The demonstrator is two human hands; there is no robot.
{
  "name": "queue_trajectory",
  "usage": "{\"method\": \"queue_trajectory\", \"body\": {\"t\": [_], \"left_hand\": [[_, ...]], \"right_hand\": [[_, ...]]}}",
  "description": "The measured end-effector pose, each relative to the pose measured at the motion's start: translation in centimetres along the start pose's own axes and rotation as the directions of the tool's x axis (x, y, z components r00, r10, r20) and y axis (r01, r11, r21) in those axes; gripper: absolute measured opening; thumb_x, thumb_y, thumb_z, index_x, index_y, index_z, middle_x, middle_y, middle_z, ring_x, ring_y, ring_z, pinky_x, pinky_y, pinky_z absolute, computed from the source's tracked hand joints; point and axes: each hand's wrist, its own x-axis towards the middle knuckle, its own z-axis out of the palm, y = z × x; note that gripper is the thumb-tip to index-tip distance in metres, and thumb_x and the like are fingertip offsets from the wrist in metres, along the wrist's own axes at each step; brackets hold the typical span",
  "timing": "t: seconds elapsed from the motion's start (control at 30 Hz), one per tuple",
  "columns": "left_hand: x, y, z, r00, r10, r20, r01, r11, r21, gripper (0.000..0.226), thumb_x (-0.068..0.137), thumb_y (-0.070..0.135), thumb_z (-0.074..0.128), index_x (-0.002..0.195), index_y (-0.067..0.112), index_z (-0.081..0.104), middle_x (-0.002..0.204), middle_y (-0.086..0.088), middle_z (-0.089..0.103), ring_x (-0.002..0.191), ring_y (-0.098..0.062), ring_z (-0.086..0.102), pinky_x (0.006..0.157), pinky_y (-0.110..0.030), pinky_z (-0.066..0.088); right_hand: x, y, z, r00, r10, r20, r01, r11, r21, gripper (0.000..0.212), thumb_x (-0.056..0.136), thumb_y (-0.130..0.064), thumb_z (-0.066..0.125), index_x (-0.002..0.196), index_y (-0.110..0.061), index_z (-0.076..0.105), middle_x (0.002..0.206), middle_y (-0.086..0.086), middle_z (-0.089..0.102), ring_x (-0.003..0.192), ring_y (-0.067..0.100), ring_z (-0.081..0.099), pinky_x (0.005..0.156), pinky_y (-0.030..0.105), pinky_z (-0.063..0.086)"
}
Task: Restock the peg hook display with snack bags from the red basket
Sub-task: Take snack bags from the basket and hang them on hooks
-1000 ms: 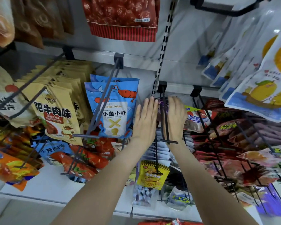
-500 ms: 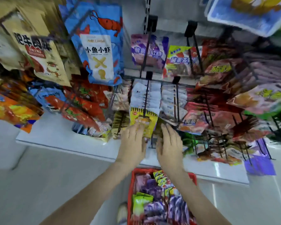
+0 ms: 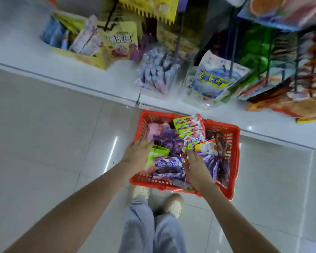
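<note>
Left hand (image 3: 138, 156) at left wall of red basket (image 3: 233, 143), fingers straight, spread, lying flat on snack bags (image 3: 154, 131). Green bag (image 3: 158, 152) just right of it. Purple bag (image 3: 169, 164) between both hands. Right hand (image 3: 196, 166) flat on heap, fingers apart, tips at orange-white pack (image 3: 207, 147); apparently gripping nothing, view blurry. Peg hook display (image 3: 231, 57) beyond fingertips, well apart.

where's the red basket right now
Head view: the red basket sits on the floor tiles, centre-right, close beside the white shelf base and ahead of the person's shoes, with the left hand and right hand on its snack bags.
</note>
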Motion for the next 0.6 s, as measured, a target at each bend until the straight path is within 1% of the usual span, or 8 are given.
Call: {"method": "queue_trajectory", "body": {"t": [0.1, 0.2, 0.27, 0.33, 0.4, 0.47, 0.53, 0.6], "left_hand": [[2.2, -0.9, 5.1, 0.999, -0.002, 0.033, 0.003, 0.999, -0.037, 0.07, 0.092, 0.02, 0.052, 0.151, 0.022, 0.015, 0.157, -0.009, 0.017, 0.141, -0.027, 0.024, 0.113, -0.038, 0.023], [3.5, -1.0, 9.2, 0.997, 0.018, 0.07, -0.015, 0.999, -0.042, 0.072, 0.091, 0.028, 0.057, 0.151, 0.023, 0.017, 0.155, -0.01, 0.017, 0.14, -0.03, 0.02, 0.114, -0.042, 0.023], [4.0, -0.5, 10.9, 1.0, -0.006, -0.026, 0.004, 0.999, -0.046, 0.069, 0.087, 0.025, 0.061, 0.147, 0.022, 0.026, 0.146, -0.013, 0.029, 0.133, -0.032, 0.027, 0.109, -0.044, 0.026], [4.6, 0.2, 11.9, 0.991, -0.006, -0.137, 0.002, 1.0, -0.029, 0.063, 0.083, 0.018, 0.063, 0.14, 0.019, 0.037, 0.134, -0.014, 0.041, 0.121, -0.032, 0.037, 0.099, -0.041, 0.03], [4.7, 1.0, 12.4, 0.985, -0.003, -0.172, 0.001, 1.0, -0.016, 0.055, 0.084, 0.019, 0.062, 0.135, 0.02, 0.041, 0.129, -0.013, 0.044, 0.118, -0.031, 0.039, 0.095, -0.04, 0.031], [4.1, 1.7, 12.5, 0.976, -0.008, -0.217, 0.001, 1.0, -0.031, 0.041, 0.088, 0.025, 0.059, 0.127, 0.021, 0.051, 0.131, -0.012, 0.043, 0.12, -0.03, 0.038, 0.097, -0.041, 0.029], [3.3, 2.7, 12.4, 0.942, 0.049, -0.333, -0.085, 0.992, -0.096, 0.027, 0.09, 0.031, 0.055, 0.113, 0.018, 0.063, 0.134, -0.014, 0.047, 0.123, -0.032, 0.042, 0.1, -0.044, 0.027], [2.5, 3.7, 12.0, 0.878, 0.125, -0.463, -0.202, 0.972, -0.12, 0.031, 0.09, 0.037, 0.052, 0.1, 0.013, 0.068, 0.125, -0.015, 0.056, 0.113, -0.032, 0.052, 0.096, -0.044, 0.033]], "right_hand": [[3.0, 1.0, 4.8, 0.997, -0.02, 0.069, 0.017, 0.999, 0.048, 0.065, 0.094, -0.016, 0.052, 0.149, -0.01, 0.017, 0.152, 0.012, 0.027, 0.14, 0.028, 0.022, 0.114, 0.037, 0.022], [4.9, 1.2, 8.7, 0.997, -0.049, 0.053, 0.048, 0.999, 0.021, 0.071, 0.093, -0.021, 0.055, 0.15, -0.015, 0.014, 0.152, 0.007, 0.027, 0.142, 0.024, 0.019, 0.115, 0.04, 0.02], [5.8, 1.4, 10.3, 0.999, -0.035, -0.031, 0.034, 0.999, -0.035, 0.067, 0.092, -0.022, 0.055, 0.148, -0.016, 0.018, 0.148, 0.006, 0.034, 0.138, 0.025, 0.024, 0.111, 0.043, 0.024], [6.7, 1.8, 11.1, 0.997, -0.02, -0.08, 0.012, 0.995, -0.103, 0.051, 0.093, -0.024, 0.054, 0.14, -0.017, 0.035, 0.136, 0.005, 0.048, 0.128, 0.027, 0.036, 0.105, 0.044, 0.028], [7.3, 2.4, 11.3, 0.997, -0.052, -0.063, 0.041, 0.986, -0.162, 0.034, 0.095, -0.022, 0.051, 0.128, -0.015, 0.05, 0.129, 0.004, 0.056, 0.121, 0.026, 0.042, 0.103, 0.043, 0.027], [7.0, 2.9, 11.2, 0.994, -0.091, -0.06, 0.079, 0.98, -0.181, 0.026, 0.096, -0.017, 0.049, 0.12, -0.013, 0.058, 0.125, 0.005, 0.059, 0.117, 0.026, 0.047, 0.099, 0.04, 0.03], [6.0, 3.4, 11.0, 0.988, -0.09, -0.122, 0.075, 0.99, -0.121, 0.022, 0.094, -0.012, 0.051, 0.113, -0.009, 0.062, 0.115, 0.008, 0.064, 0.109, 0.028, 0.05, 0.091, 0.037, 0.032], [4.7, 3.9, 10.5, 0.978, -0.061, -0.199, 0.053, 0.998, -0.044, 0.018, 0.093, -0.01, 0.052, 0.106, -0.006, 0.064, 0.104, 0.01, 0.066, 0.102, 0.029, 0.051, 0.084, 0.037, 0.032]]}}
